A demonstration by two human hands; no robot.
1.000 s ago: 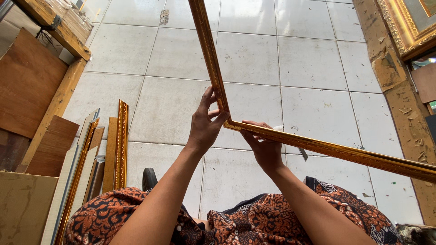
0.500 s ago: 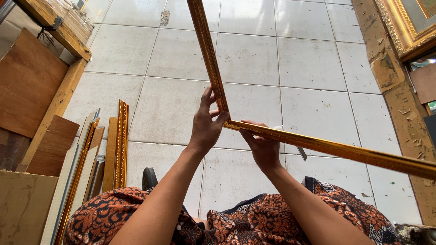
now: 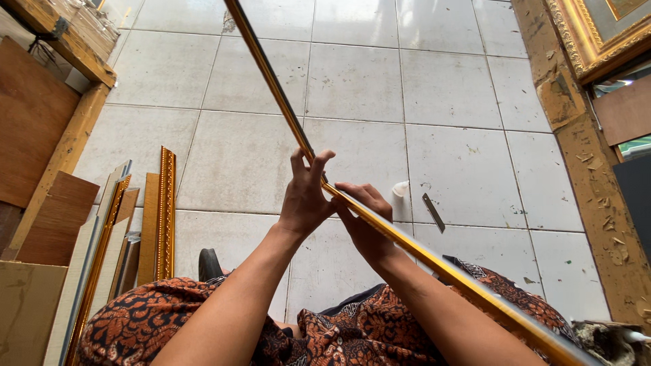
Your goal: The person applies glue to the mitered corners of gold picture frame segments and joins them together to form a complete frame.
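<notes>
I hold the corner of a thin gold picture frame (image 3: 272, 80) over a tiled floor. One rail runs up and away to the top of the view, the other slants down to the lower right (image 3: 475, 283). My left hand (image 3: 305, 194) grips the frame at the corner joint, fingers pointing up around the rail. My right hand (image 3: 363, 218) clasps the lower rail just below the corner, its fingers curled over the gold edge. Both forearms reach up from my lap, which is covered in orange and black patterned cloth (image 3: 142, 320).
Several gold and wooden moulding strips (image 3: 165, 210) lean at the left beside wooden boards (image 3: 30, 129). A small metal blade (image 3: 433, 211) and a white scrap (image 3: 401, 189) lie on the tiles. An ornate gilt frame (image 3: 590, 41) and a worn wooden beam (image 3: 597, 196) stand at right.
The frame has turned in my hands: its lower rail now slants steeply to the lower right instead of lying nearly level. Both hands stay at the corner.
</notes>
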